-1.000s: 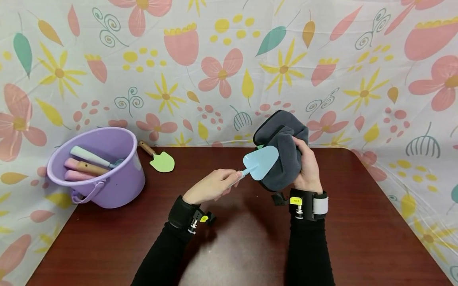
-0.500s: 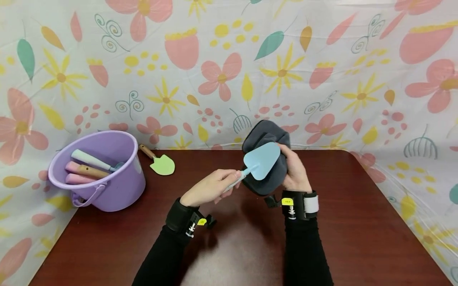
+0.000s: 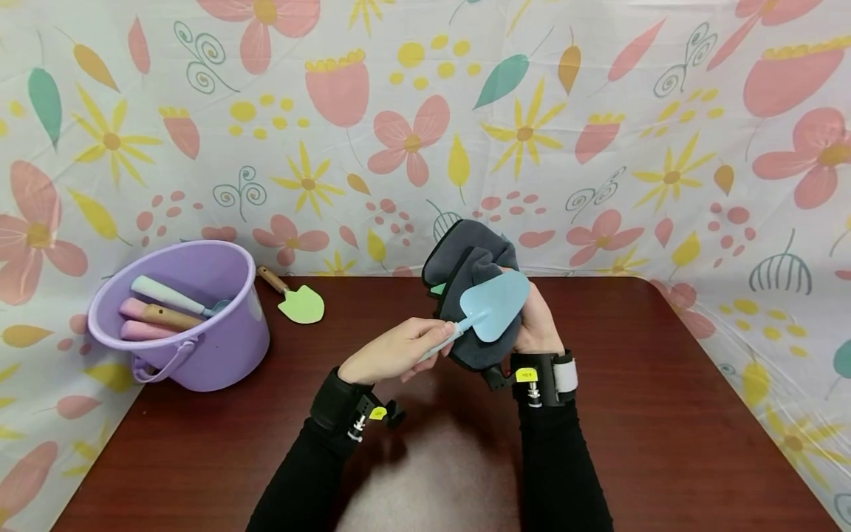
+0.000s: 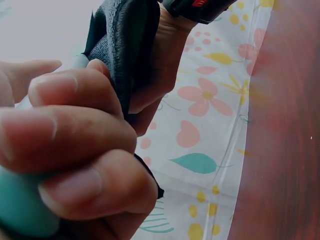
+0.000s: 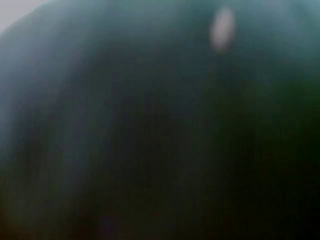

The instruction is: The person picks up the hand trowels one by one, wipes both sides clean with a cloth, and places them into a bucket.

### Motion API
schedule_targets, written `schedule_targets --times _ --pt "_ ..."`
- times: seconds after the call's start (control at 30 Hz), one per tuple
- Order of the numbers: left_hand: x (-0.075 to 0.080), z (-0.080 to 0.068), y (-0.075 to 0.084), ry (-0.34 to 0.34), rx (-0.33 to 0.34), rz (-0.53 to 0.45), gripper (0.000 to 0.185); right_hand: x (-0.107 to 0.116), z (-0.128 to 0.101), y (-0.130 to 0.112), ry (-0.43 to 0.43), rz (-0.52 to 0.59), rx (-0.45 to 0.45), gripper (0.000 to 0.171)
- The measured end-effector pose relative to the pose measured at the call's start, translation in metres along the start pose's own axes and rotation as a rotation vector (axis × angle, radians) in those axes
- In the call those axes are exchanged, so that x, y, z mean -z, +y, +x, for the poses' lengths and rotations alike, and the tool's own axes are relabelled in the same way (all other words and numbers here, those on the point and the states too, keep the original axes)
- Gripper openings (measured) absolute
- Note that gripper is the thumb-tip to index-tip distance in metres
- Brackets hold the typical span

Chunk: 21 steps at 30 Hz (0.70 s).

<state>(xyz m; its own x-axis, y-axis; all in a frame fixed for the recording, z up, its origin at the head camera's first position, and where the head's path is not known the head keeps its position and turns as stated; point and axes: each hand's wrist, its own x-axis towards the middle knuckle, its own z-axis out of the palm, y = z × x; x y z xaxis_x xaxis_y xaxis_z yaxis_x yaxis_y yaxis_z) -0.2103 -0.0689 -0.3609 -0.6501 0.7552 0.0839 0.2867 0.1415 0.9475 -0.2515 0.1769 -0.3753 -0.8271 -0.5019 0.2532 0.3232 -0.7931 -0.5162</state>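
In the head view my left hand (image 3: 395, 349) grips the pale handle of a light blue toy trowel (image 3: 495, 304), its blade tilted up to the right. The left wrist view shows the fingers (image 4: 75, 135) curled round the handle (image 4: 25, 205). My right hand (image 3: 540, 318) holds a dark grey cloth (image 3: 475, 255) with black edging, folded and bunched behind the trowel blade. A bit of green shows at the cloth's left edge. Part of the right hand is hidden behind the blade and cloth. The right wrist view is dark and blurred, filled by the close cloth (image 5: 150, 130).
A purple bucket (image 3: 233, 347) stands at the left of the brown table (image 3: 665, 414), with several handled tools (image 3: 169, 295) inside. Beside it lies a green toy trowel (image 3: 302, 304) with a wooden handle. A flower-print sheet (image 3: 412, 66) hangs behind the table.
My right hand has moved left with the grey cloth, which has turned and shifted against the trowel blade. The left hand and trowel have moved only slightly.
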Motion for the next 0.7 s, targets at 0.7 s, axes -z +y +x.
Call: schedule_targets --times 0.7 --pt "0.006 -0.001 -0.008 0.060 0.088 0.119 0.044 -0.037 -0.020 -0.016 0.194 0.183 0.250 0.056"
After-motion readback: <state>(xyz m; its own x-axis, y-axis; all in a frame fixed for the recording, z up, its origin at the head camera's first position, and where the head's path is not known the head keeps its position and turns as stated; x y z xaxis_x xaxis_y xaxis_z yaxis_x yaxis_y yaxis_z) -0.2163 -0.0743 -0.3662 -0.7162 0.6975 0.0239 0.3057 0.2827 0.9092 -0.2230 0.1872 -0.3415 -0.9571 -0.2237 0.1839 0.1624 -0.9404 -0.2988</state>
